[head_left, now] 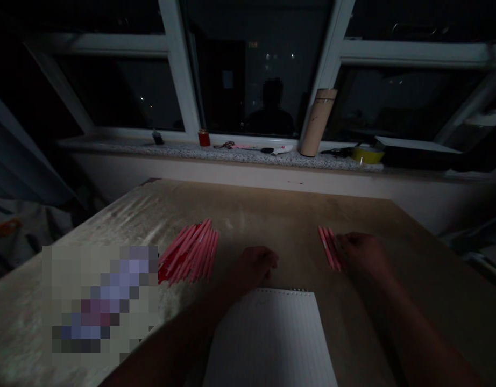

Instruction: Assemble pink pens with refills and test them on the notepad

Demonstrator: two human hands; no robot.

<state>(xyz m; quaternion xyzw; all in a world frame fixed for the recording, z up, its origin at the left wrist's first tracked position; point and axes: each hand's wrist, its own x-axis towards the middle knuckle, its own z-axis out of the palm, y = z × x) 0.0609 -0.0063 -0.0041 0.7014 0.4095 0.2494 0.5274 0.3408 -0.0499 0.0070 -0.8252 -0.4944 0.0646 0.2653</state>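
Observation:
My left hand [254, 266] rests just beyond the top edge of a lined spiral notebook [272, 338], its fingers curled in and no object visible in them. On the right, my right hand [363, 251] has its fingers bent and pressed together at the right side of a small row of pink pencils [329, 248]. The fingertips seem closed on the outermost pencil, though dim light makes this hard to see. Left of my left hand lies a larger fanned pile of pink pencils [193, 252], partly over something red.
A blurred-out patch [106, 301] covers the table's left part. Against the dark window, the granite sill [171, 150] bears a tall tan cylinder [318, 123], a small red jar [204, 138], scissors [227, 145], yellow tape [368, 156] and a dark box [417, 153].

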